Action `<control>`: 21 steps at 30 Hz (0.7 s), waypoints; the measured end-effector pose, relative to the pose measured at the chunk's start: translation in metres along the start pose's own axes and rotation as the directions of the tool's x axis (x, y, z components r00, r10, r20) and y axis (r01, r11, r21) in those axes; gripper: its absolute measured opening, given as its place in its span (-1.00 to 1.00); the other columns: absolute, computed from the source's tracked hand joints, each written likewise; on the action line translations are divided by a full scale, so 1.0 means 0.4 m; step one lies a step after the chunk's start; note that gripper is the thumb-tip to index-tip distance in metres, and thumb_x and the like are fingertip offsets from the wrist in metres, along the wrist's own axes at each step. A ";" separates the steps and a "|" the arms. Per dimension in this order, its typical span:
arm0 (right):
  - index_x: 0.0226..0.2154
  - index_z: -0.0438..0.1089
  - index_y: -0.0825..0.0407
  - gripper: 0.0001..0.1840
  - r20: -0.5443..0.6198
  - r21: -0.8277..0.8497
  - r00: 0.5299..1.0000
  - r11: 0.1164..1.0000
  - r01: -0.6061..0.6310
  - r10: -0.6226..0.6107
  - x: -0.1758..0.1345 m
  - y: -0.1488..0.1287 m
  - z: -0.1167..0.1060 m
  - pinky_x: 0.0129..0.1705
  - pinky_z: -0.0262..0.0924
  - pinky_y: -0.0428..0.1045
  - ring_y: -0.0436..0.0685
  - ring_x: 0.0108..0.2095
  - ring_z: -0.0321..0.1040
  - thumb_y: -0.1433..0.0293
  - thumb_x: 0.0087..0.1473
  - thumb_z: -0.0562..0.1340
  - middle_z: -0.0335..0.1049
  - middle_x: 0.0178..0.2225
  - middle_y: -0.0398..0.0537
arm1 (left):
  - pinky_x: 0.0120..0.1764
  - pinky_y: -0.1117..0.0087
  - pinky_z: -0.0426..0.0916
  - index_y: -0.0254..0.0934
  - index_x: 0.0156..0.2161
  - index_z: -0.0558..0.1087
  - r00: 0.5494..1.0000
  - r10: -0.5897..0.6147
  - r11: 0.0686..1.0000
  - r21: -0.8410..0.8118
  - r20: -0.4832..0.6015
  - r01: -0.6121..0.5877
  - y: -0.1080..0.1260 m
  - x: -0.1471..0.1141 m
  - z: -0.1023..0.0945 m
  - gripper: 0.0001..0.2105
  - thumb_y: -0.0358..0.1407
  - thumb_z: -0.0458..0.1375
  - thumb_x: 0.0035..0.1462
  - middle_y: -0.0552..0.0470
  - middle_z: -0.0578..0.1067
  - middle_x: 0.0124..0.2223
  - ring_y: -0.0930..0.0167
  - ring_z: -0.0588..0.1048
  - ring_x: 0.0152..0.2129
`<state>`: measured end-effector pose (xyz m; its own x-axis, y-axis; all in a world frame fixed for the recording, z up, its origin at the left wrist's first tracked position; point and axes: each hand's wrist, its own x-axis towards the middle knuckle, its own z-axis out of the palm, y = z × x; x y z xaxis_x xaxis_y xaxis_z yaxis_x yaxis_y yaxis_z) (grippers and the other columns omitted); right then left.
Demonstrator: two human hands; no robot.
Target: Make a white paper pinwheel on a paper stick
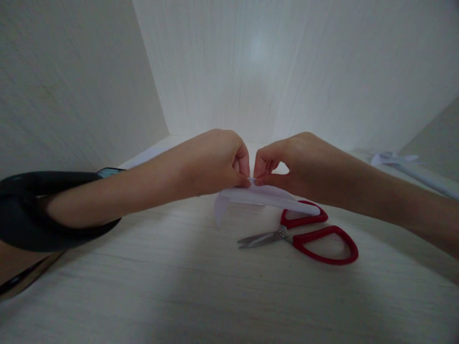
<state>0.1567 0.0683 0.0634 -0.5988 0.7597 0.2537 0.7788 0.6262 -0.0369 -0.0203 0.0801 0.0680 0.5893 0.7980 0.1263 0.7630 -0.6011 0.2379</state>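
My left hand (224,160) and my right hand (283,160) meet at mid-view, thumbs and fingertips pinched close together. Both grip the top edge of a piece of white paper (261,191), a small gap between the hands. Part of the paper is rolled into a thin tube, and a loose flap curls down at its left end. Just below lies a pair of scissors (283,233) with red handles, blades slightly apart and pointing left. The tube's right end overlaps the upper handle loop. Fingers hide the edge of the paper being pinched.
Pale wood-grain table (201,286) runs up to light panels at the back and left. At the right lies a white paper tube (426,177) with a frilled end. Behind my left forearm are a white sheet (148,155) and a dark object with a bluish top (109,172).
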 end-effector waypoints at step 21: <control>-0.41 0.57 -0.07 -0.74 -0.063 -0.137 0.986 0.980 0.146 -0.155 0.000 0.006 0.012 -0.45 0.04 -0.12 -0.06 -0.52 0.36 0.57 0.06 0.22 0.53 -0.51 -0.26 | -0.54 0.52 0.06 -0.28 -0.49 0.57 0.997 -0.077 0.996 -0.052 -0.005 0.077 -0.006 0.000 0.002 -0.77 -0.21 0.11 -0.10 0.13 0.44 -0.63 0.54 0.32 -0.66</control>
<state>0.1577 0.0708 0.0587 -0.6995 0.6406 0.3167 0.7015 0.7001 0.1332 -0.0218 0.0817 0.0667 0.5272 0.8422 0.1125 0.7912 -0.5349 0.2965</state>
